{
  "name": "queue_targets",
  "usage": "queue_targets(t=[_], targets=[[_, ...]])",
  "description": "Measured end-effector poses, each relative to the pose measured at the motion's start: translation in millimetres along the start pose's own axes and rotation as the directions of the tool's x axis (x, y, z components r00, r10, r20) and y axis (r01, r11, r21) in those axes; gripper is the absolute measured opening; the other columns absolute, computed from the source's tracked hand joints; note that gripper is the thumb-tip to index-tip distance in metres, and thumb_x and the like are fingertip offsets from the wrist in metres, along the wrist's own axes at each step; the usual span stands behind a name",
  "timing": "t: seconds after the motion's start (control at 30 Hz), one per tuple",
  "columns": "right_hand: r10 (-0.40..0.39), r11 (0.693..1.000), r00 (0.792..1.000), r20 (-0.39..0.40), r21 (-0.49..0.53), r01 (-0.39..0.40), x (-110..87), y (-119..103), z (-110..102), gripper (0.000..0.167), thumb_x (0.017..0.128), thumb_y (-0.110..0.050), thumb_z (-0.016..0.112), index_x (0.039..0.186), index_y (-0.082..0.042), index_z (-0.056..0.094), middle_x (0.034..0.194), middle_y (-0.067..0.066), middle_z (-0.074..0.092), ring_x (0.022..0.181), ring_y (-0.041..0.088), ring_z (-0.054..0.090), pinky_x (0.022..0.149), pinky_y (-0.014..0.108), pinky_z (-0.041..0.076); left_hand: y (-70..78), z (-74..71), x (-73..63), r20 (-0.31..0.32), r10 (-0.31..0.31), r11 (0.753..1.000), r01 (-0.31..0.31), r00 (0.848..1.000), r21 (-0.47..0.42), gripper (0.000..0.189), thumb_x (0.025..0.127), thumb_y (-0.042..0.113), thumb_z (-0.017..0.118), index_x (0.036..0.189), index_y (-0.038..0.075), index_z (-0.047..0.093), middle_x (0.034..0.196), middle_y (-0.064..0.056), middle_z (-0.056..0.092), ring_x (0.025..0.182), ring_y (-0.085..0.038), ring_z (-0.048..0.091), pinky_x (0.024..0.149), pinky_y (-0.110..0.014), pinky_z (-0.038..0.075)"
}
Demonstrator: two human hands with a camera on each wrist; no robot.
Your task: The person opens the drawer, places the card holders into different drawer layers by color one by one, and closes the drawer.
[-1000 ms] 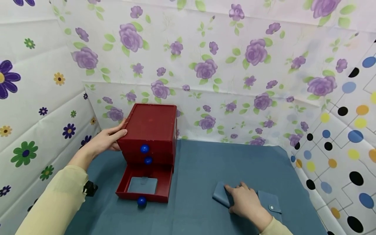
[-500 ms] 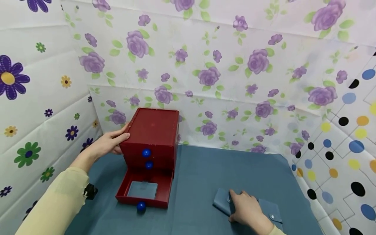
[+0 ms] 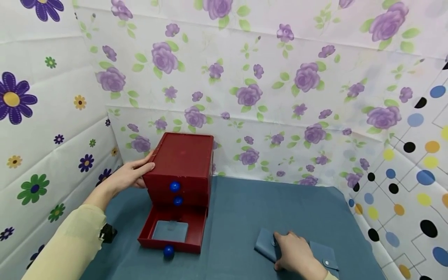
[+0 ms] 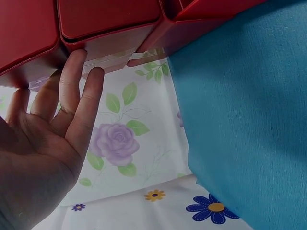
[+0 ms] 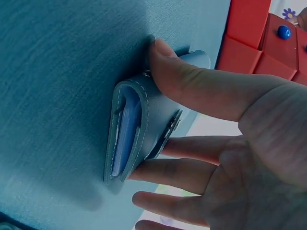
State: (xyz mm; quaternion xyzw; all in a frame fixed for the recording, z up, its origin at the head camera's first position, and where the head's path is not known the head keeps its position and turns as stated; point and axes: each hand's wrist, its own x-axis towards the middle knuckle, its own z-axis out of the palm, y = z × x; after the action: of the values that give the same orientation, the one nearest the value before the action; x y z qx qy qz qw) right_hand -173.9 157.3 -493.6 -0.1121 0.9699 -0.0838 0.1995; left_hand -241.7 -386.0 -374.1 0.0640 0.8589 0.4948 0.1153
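A red drawer box with blue ball knobs stands left of centre, its bottom drawer pulled out. Inside that drawer lies a flat grey-blue wallet. My left hand rests against the box's left side, fingers nearly straight; in the left wrist view its fingertips touch the red wall. On the right of the table, my right hand has thumb and fingers about a small blue snap wallet. The right wrist view shows this folded wallet pinched between them. Beside that hand lies another blue snap wallet.
Blue-grey cloth covers the table. A floral sheet hangs behind, a flower-print sheet on the left and a dotted sheet on the right. The open drawer's knob juts toward the front.
The head view has tilted up a little, so everything sits lower in it. My right hand has shifted slightly on the wallet, showing its snap. The left hand keeps its place on the box.
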Motion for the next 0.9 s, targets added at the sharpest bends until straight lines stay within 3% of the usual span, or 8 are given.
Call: queue_targets(t=[0.2, 0.4, 0.6, 0.7, 0.9], targets=[[-0.008, 1.000, 1.000, 0.012, -0.016, 0.008, -8.1, -2, 8, 0.084, 0.065, -0.027, 0.105, 0.139, -0.008, 0.071, 0.114, 0.013, 0.075, 0.121, 0.049, 0.062, 0.095, 0.069, 0.050, -4.2, 4.9, -4.1, 0.009, -0.025, 0.999, 0.025, 1.000, -0.020, 0.074, 0.112, 0.055, 0.051, 0.171, 0.036, 0.012, 0.146, -0.034, 0.057, 0.093, -0.035, 0.078, 0.095, -0.051, 0.060], [-0.044, 0.998, 0.999, -0.029, -0.049, 0.042, -7.6, -2, 0, 0.090, 0.067, -0.029, 0.104, 0.145, -0.004, 0.067, 0.119, 0.016, 0.075, 0.127, 0.051, 0.060, 0.097, 0.069, 0.049, 2.0, 0.5, 0.2, -0.007, -0.030, 0.999, 0.029, 1.000, -0.016, 0.073, 0.110, 0.058, 0.051, 0.171, 0.039, 0.013, 0.145, -0.033, 0.058, 0.093, -0.035, 0.078, 0.097, -0.052, 0.059], [-0.038, 0.997, 0.999, -0.029, -0.070, 0.036, -6.9, 1, -8, 0.100, 0.073, -0.050, 0.098, 0.147, 0.004, 0.060, 0.119, 0.021, 0.073, 0.127, 0.052, 0.059, 0.097, 0.070, 0.048, 8.7, -5.7, 6.7, 0.004, -0.020, 1.000, 0.020, 1.000, -0.019, 0.073, 0.111, 0.058, 0.050, 0.170, 0.041, 0.011, 0.157, -0.030, 0.049, 0.094, -0.034, 0.078, 0.096, -0.047, 0.060], [-0.035, 0.995, 0.999, -0.041, -0.094, 0.031, -7.5, 1, -7, 0.094, 0.076, -0.054, 0.095, 0.141, 0.004, 0.064, 0.115, 0.021, 0.073, 0.121, 0.050, 0.062, 0.096, 0.068, 0.050, 8.6, -6.4, 7.4, -0.001, -0.019, 1.000, 0.019, 1.000, -0.020, 0.073, 0.111, 0.057, 0.051, 0.170, 0.040, 0.012, 0.161, -0.030, 0.044, 0.094, -0.033, 0.078, 0.094, -0.046, 0.061], [-0.040, 0.993, 0.996, -0.080, -0.117, 0.030, -9.3, -4, -4, 0.080, 0.075, -0.047, 0.097, 0.132, 0.003, 0.069, 0.108, 0.019, 0.073, 0.105, 0.041, 0.067, 0.088, 0.062, 0.054, -0.4, -6.1, 6.9, 0.003, -0.044, 0.999, 0.044, 0.999, -0.020, 0.072, 0.112, 0.054, 0.048, 0.171, 0.038, 0.009, 0.168, -0.030, 0.032, 0.094, -0.031, 0.078, 0.095, -0.046, 0.060]])
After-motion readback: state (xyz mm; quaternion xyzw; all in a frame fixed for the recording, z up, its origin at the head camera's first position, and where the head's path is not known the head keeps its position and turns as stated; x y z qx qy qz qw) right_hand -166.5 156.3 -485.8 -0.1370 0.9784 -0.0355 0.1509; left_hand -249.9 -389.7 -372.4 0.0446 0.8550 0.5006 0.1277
